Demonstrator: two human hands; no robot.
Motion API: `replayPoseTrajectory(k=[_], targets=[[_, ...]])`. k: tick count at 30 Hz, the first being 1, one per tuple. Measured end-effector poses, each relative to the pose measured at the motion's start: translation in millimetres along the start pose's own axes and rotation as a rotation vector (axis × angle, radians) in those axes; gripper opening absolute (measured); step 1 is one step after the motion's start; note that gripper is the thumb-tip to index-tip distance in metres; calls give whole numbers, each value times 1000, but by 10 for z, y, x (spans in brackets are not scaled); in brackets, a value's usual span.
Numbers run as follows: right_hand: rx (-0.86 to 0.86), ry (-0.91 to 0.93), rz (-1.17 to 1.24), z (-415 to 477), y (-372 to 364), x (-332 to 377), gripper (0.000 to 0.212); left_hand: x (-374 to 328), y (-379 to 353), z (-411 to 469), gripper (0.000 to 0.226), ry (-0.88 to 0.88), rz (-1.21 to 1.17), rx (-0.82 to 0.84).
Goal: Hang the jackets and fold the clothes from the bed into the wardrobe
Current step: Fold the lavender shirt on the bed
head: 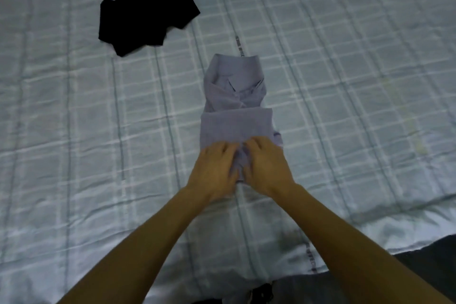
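A lilac collared shirt point(235, 103) lies folded into a narrow strip in the middle of the bed, collar at the far end, its lower part doubled up over the body. My left hand point(214, 171) and my right hand point(264, 168) rest side by side on its near edge, fingers curled into the bunched fabric between them. A black garment point(144, 13) lies crumpled at the far left of the bed, well apart from both hands.
The bed point(345, 81) is covered by a pale blue-green checked quilt that fills nearly the whole view. Its near edge runs along the bottom right, with dark floor point(429, 256) beyond it. A dark object shows at the top right corner.
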State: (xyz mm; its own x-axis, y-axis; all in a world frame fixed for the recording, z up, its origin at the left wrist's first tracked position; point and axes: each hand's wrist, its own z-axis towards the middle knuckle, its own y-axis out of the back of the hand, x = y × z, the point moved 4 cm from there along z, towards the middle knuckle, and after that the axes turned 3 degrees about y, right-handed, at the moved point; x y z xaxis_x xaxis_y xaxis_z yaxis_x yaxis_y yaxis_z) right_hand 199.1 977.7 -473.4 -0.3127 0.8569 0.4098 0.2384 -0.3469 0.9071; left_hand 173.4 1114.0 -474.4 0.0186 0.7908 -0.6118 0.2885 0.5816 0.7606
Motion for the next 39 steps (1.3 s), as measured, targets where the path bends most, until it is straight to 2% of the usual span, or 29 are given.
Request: replayPoseTrajectory(k=[2,3,4,6,9,10,11,12,13,14,15,17,18,20,22,23,25,26,27,28,29,31,34,36,39], targets=[[143,-8,-75,-157,-351,-102,74,217,-311,-101,67,-37,280,100],[166,2,-115,-209,-469,-134,81,289,-400,-116,75,-59,379,116],[160,6,-148,-226,-548,-159,81,337,-439,-102,81,-75,421,85],[44,8,-165,-168,-553,-157,61,368,-454,-29,81,-86,424,8],[-129,40,-105,-51,-353,-80,24,337,-356,107,46,-113,410,-96],[-128,33,-74,-36,-278,-62,22,302,-287,116,36,-120,345,-91],[-106,28,-30,-34,-206,-42,27,254,-191,120,29,-115,231,-19],[-43,28,33,-46,-134,7,37,194,-82,121,29,-63,128,141],[45,32,93,-58,-54,78,47,156,-2,107,31,26,97,379],[233,7,137,-81,32,165,54,109,75,77,32,87,129,612],[436,-13,162,-127,98,236,49,68,148,36,33,126,169,793],[722,-66,186,-161,234,314,31,-57,322,-33,33,142,173,951],[765,-100,195,-134,330,331,31,-102,417,-19,35,157,157,958],[723,-153,177,51,500,299,26,-172,633,149,41,198,138,878],[479,-165,83,324,686,273,22,-210,860,410,39,209,131,679],[260,-168,26,465,804,263,19,-222,975,547,36,189,145,519],[-143,-182,-24,638,987,280,30,-219,1179,741,32,127,217,107],[-240,-189,-6,679,968,267,41,-213,1233,778,33,100,240,-77],[-253,-200,26,714,895,254,51,-182,1231,789,37,72,231,-207],[-197,-210,56,727,782,245,60,-147,1188,789,42,38,199,-270],[-118,-206,60,718,628,237,66,-107,1089,778,47,0,177,-258],[49,-152,-26,671,312,214,80,-5,764,721,62,-67,226,-108],[293,-109,-110,525,-205,28,97,278,199,647,106,-34,457,170],[295,-106,-131,480,-378,-82,109,429,-18,659,122,-45,517,178],[120,19,-214,590,-368,-70,102,566,-58,731,136,-92,496,4]])
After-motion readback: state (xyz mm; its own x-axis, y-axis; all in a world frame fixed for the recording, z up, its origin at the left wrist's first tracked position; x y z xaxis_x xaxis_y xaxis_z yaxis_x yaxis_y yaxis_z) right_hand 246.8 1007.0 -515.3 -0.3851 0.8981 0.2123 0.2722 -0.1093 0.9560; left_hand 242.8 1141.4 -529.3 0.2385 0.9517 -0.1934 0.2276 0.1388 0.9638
